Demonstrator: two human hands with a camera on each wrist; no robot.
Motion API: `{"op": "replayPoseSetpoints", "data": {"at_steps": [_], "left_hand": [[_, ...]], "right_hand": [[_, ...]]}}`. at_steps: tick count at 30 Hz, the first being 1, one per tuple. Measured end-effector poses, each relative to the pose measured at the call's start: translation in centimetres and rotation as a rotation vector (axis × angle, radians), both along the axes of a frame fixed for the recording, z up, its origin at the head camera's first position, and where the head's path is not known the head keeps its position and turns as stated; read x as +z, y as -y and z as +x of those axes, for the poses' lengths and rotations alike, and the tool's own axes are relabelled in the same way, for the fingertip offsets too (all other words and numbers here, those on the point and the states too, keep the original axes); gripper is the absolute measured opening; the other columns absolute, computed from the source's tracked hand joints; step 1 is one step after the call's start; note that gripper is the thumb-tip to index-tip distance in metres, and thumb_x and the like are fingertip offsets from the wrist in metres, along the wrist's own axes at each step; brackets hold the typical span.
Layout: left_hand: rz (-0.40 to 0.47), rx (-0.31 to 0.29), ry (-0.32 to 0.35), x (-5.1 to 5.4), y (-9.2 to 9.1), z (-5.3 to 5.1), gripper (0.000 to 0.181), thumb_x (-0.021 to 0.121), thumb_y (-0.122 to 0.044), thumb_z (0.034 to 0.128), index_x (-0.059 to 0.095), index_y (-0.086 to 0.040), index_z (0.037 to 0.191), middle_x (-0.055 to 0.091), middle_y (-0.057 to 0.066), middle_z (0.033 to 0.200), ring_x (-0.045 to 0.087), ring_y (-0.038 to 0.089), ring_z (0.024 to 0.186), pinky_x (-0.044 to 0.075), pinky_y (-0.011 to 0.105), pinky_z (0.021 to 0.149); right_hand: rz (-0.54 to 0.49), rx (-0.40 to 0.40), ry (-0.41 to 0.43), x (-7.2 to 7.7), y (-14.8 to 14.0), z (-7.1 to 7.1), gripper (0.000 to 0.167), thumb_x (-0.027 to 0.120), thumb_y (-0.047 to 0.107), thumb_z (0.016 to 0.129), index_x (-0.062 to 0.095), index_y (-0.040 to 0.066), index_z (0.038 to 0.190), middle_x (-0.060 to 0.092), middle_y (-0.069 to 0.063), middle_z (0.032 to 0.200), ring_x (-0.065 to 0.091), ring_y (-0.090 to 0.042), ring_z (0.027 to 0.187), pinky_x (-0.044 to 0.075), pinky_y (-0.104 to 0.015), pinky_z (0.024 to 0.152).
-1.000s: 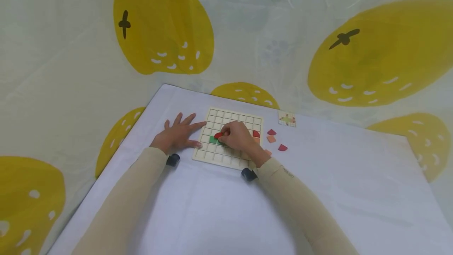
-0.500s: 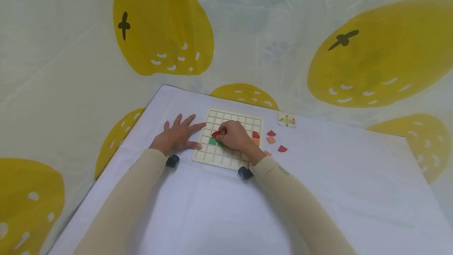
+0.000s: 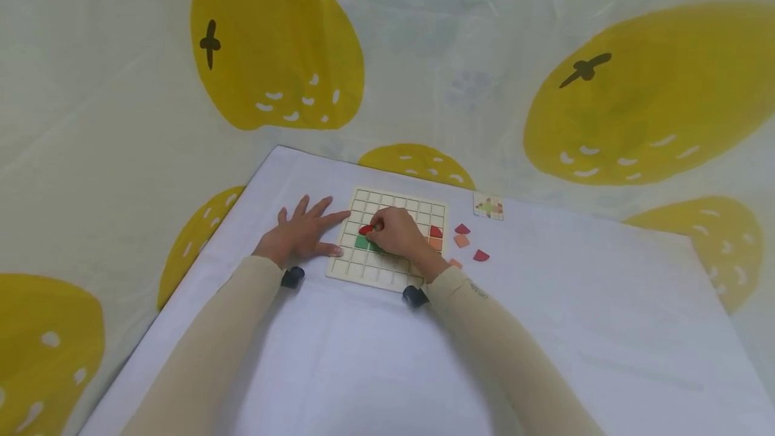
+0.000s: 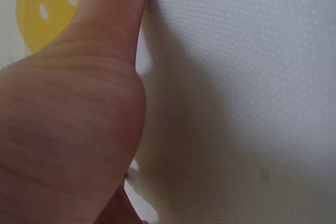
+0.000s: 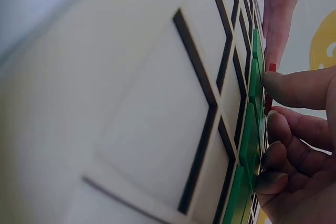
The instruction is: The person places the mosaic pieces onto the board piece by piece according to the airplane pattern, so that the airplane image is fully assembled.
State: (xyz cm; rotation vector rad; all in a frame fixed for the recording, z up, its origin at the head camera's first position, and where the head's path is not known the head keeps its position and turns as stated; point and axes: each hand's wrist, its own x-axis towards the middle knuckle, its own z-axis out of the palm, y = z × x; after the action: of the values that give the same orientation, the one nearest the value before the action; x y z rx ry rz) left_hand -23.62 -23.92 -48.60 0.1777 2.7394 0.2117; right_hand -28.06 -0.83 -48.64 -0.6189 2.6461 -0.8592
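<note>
A pale grid board (image 3: 363, 271) lies on the white-covered table. My right hand (image 3: 399, 231) is over its middle, thumb and index finger pinching a red rounded wedge-shaped tile (image 3: 365, 229). The right wrist view shows that tile edge-on, close to the board just past a row of green tiles (image 5: 249, 135); whether it is seated in a cell I cannot tell. One green tile (image 3: 361, 242) shows left of the right hand. With fingers spread, my left hand (image 3: 299, 234) rests at the board's left edge, thumb and index finger touching it.
A red tile (image 3: 436, 231) and an orange tile (image 3: 434, 243) sit at the board's right side. Loose red and orange tiles (image 3: 462, 241) lie beyond its right edge. A small pattern card (image 3: 488, 206) lies at the back, near the hanging lemon-print cloth (image 3: 424, 86).
My right hand has shifted slightly left with the red tile, which now sits right behind the green one. The left hand keeps its place at the board's edge.
</note>
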Motion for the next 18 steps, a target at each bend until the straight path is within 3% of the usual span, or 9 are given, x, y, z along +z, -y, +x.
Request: {"op": "replayPoseSetpoints", "data": {"at_steps": [8,18], "left_hand": [[-0.001,-0.004,-0.019,0.57,-0.08,0.61,0.088,0.063,-0.073,0.0886,0.019,-0.055,0.162,0.004,0.001,0.179,0.000,0.051,0.162,0.011,0.084,0.119],[0.010,-0.007,-0.019,0.63,-0.06,0.41,0.087,0.063,-0.074,0.0887,0.019,-0.055,0.162,0.004,0.001,0.179,0.000,0.051,0.162,0.011,0.084,0.118]], "right_hand": [[-0.012,0.002,0.008,-0.07,0.14,-0.03,0.023,0.077,0.024,0.094,0.077,0.007,0.110,0.062,-0.002,0.079,0.056,-0.019,0.079,0.045,-0.028,0.072],[-0.023,-0.010,0.009,-0.01,0.09,-0.15,0.023,0.077,0.025,0.095,0.078,0.008,0.110,0.063,-0.002,0.079,0.056,-0.018,0.077,0.045,-0.028,0.071]]}}
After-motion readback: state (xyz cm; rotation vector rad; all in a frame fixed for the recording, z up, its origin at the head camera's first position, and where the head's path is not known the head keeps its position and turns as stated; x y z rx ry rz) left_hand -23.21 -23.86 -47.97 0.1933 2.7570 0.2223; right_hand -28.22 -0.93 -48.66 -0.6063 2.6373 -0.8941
